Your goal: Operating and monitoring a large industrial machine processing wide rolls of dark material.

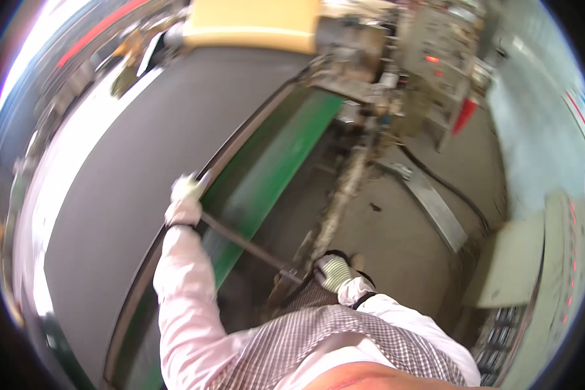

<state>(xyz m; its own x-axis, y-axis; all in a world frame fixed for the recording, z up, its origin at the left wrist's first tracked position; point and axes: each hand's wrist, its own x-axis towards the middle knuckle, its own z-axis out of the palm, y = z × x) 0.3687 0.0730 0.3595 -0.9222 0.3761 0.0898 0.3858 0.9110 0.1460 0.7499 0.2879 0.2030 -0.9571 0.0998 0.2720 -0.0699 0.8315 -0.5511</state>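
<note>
Left hand (183, 203): your gloved fist closed on the long metal rod (244, 244) at the grey sheet's (149, 156) edge.
Right hand (333, 272): gloved, clenched around the rod's near end.

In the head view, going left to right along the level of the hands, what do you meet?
Wide dark grey sheet → gloved left hand at its edge → green machine rail → long dark metal rod → gloved right hand → grey concrete floor → pale control cabinet.

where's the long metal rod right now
In the head view, the rod runs slantwise at centre, from the gloved left hand at the dark belt's edge down to the gloved right hand, crossing the green frame.
</note>
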